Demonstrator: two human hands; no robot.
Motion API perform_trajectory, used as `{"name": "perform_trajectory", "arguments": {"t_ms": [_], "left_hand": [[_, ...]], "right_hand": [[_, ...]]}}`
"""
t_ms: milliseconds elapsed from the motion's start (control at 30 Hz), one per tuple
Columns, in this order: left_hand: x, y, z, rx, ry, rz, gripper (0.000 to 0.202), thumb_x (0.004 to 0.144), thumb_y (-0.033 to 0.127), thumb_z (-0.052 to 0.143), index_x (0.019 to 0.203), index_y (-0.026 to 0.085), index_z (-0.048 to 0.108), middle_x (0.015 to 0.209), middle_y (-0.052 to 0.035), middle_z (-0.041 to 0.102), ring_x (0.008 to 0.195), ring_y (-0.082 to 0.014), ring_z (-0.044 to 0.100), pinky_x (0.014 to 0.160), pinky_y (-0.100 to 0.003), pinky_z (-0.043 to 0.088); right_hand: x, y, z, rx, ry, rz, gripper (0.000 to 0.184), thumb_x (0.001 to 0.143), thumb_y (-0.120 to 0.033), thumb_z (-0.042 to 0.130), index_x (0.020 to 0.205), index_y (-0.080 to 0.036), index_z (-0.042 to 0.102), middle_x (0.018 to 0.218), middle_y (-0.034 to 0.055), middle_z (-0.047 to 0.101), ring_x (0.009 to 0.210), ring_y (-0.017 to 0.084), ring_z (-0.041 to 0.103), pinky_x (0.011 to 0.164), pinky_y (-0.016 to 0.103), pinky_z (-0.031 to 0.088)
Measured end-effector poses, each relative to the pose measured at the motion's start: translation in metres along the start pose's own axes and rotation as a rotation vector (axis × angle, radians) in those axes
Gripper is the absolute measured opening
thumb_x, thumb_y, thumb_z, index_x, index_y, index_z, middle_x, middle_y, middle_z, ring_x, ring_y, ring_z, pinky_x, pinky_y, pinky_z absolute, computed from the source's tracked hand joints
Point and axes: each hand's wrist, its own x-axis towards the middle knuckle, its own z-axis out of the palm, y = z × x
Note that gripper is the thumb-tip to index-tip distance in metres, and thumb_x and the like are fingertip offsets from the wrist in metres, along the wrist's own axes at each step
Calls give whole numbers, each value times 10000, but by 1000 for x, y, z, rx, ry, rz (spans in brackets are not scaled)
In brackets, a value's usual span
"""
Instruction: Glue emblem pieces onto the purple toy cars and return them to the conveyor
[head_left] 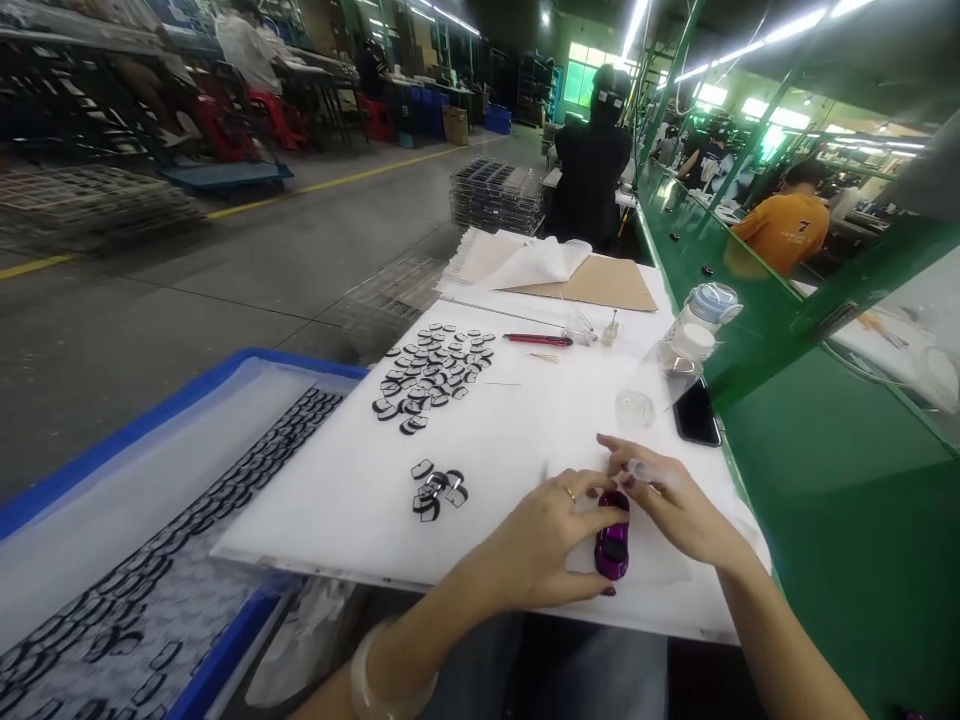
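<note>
Head view shows a purple toy car [613,552] near the close edge of the white tabletop [337,500], held between the left hand's [544,540] thumb and fingers. Over its far end, the right hand [679,505] grips a translucent tube [646,471]; black-edged pieces [456,494] lie leftward, then a blue-rimmed tray [150,425].

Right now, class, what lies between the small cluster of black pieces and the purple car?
The head view shows bare white tabletop, then the left hand.

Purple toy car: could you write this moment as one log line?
left hand: holding purple toy car | right hand: holding clear tube-like tool | black-rimmed pieces: two groups, white tabletop
</note>
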Motion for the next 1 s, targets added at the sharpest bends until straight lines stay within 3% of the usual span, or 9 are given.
{"name": "perform_trajectory", "arguments": {"t_ms": [100,167,233,333,400,467,667,867,1000], "left_hand": [[5,4,5,8,43,-14,497,664,262,796,1143,246,667,1291,-71,637,1132,-277,607,966,-424,500],[7,8,11,12,118,-56,510,620,251,786,1116,219,672,1219,-68,679,1046,-274,645,920,-432,514],[9,14,19,1,221,-126,517,592,242,770,1097,202,671,1153,-70,704,1002,-275,659,892,-439,525],[12,21,31,-14,375,-219,479,579,236,749,1052,214,672,1096,-62,724,981,-284,667,890,-460,536],[13,24,35,-12,438,-251,449,571,229,741,1016,218,680,1077,-62,732,975,-292,673,884,-476,543],[14,26,37,-16,461,-260,443,565,214,731,1006,212,688,1064,-64,737,972,-291,677,875,-478,550],[16,25,36,-18,475,-250,455,544,196,725,998,178,706,1042,-76,744,959,-284,687,867,-468,554],[15,24,37,-11,476,-248,441,561,221,735,1000,182,708,1054,-73,745,982,-280,686,885,-464,553],[15,24,36,-3,466,-251,448,573,233,736,1018,189,705,1072,-71,742,993,-281,684,891,-468,551]], "right_hand": [[-7,4,1,336,94,-68,303,1004,-479,460,883,-222,566,1271,103,615,1264,281,545,1060,529,446],[-13,-1,5,432,249,-140,196,979,-420,528,906,-243,573,998,64,659,1001,227,647,1005,498,488],[-17,-14,11,502,353,-165,271,921,-527,559,872,-260,551,699,7,522,681,191,568,803,433,552],[-18,-34,17,656,339,-118,711,791,-894,148,615,-251,392,521,-12,282,484,180,341,505,374,435],[-16,-41,18,750,321,-59,779,709,-872,-170,501,-242,239,448,-16,140,431,169,234,446,357,341],[-16,-41,18,867,349,-9,756,712,-792,-268,460,-230,171,415,-16,51,404,154,159,421,337,273],[-15,-31,22,1061,380,20,748,755,-787,-196,450,-209,168,401,-12,38,403,136,98,409,321,199],[-11,-32,23,1037,287,19,720,719,-837,-95,463,-200,122,410,-15,4,391,138,106,408,316,203],[-12,-33,23,1014,265,3,684,741,-819,87,463,-195,125,408,-17,4,389,135,117,406,313,206]]}}
